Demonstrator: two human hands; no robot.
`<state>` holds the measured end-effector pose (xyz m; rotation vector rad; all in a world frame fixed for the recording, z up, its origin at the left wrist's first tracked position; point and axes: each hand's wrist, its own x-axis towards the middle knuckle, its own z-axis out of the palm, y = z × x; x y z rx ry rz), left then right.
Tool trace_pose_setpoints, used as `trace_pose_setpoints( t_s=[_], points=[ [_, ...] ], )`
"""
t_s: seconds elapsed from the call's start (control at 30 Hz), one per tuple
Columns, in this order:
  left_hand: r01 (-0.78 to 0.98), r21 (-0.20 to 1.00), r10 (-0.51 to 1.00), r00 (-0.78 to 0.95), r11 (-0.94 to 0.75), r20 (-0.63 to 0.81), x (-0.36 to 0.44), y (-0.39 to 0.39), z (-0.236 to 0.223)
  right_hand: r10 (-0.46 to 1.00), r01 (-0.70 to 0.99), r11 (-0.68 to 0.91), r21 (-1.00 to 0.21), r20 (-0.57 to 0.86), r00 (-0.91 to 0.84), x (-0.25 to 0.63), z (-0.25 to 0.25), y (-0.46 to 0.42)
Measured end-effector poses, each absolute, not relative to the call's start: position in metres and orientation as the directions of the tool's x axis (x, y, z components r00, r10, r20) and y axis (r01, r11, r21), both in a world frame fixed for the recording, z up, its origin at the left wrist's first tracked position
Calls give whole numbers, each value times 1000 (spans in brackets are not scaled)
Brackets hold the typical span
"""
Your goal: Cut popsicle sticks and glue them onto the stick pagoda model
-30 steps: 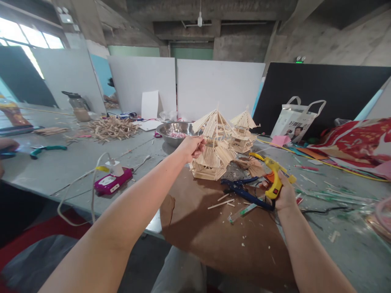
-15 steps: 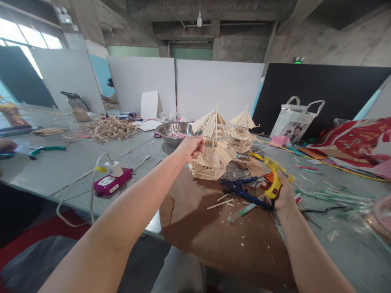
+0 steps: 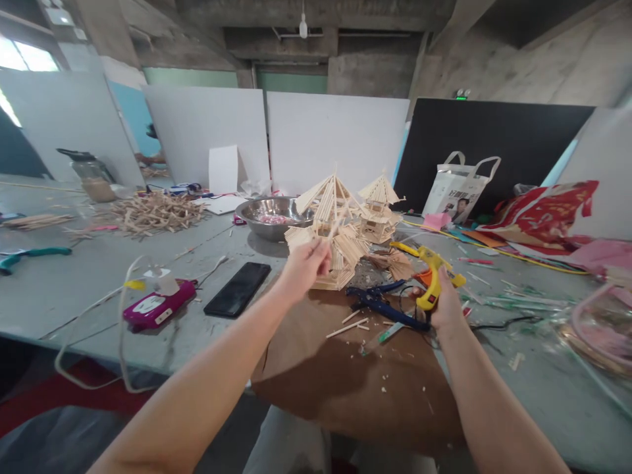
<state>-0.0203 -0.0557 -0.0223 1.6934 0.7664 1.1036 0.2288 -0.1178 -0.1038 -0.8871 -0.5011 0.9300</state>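
Note:
My right hand (image 3: 447, 304) is closed round the handle of a yellow hot glue gun (image 3: 432, 289), its nozzle pointing left. My left hand (image 3: 310, 263) is pinched in front of a pavilion model (image 3: 340, 263) built of thin wooden sticks; whatever its fingertips hold, if anything, is hidden. The model has a pointed upper roof and a wider lower one, partly covered by that hand. A second, similar stick model (image 3: 379, 214) stands behind it to the right. Blue-handled pliers (image 3: 380, 304) lie between the near model and the glue gun.
A brown board (image 3: 340, 375) with loose sticks and scraps lies before me. To the left are a black phone (image 3: 237, 289), a magenta power strip (image 3: 160, 306) and a stick pile (image 3: 148, 214). A steel bowl (image 3: 274, 227) stands behind; a white bag (image 3: 457, 191) is at back right.
My left hand has come down from the upper roof to the lower roof's front, and the phone beside my forearm is now uncovered. The view has turned slightly right. The glue gun stays in my right hand.

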Motion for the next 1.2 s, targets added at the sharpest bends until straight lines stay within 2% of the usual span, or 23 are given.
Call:
trace_pose_setpoints(
  t_s=[0.1,0.27,0.4,0.53,0.7,0.87,0.9,0.93,0.97,1.0,1.07,1.13,1.2],
  points=[
    [147,854,761,546,-499,350,-6,-74,-49,819,-406,258,-877,-25,573,229,-103,-116],
    [265,796,743,594,-544,310,11,-76,-84,823,-329,215,-920,-11,568,232,-105,-114],
    [278,799,742,608,-533,283,11,-72,-93,810,-273,214,-938,14,587,236,-109,-112],
    [268,839,762,603,-475,239,8,-70,-95,777,-128,56,-990,-38,629,242,-109,-107],
    [249,858,777,584,-449,237,5,-66,-96,750,72,-51,-996,10,662,260,-86,-83],
    [259,838,787,548,-480,281,2,-63,-96,682,338,-158,-928,145,716,304,-43,-56],
    [262,833,787,546,-487,288,2,-63,-96,653,536,-249,-807,270,708,314,-36,-51],
    [266,824,782,547,-500,297,2,-63,-95,622,666,-337,-666,373,688,322,-31,-48],
    [271,811,774,552,-518,310,2,-63,-95,593,719,-402,-568,437,677,329,-27,-44],
    [279,795,764,559,-538,321,2,-63,-95,577,737,-433,-519,468,669,334,-26,-40],
    [293,768,747,575,-569,334,2,-63,-96,621,720,-421,-552,403,672,340,-31,-34],
    [306,759,742,586,-575,326,2,-63,-97,718,681,-371,-631,270,642,341,-44,-28],
    [315,759,742,595,-570,310,2,-63,-98,758,679,-358,-641,226,612,340,-60,-25]
  ],
)
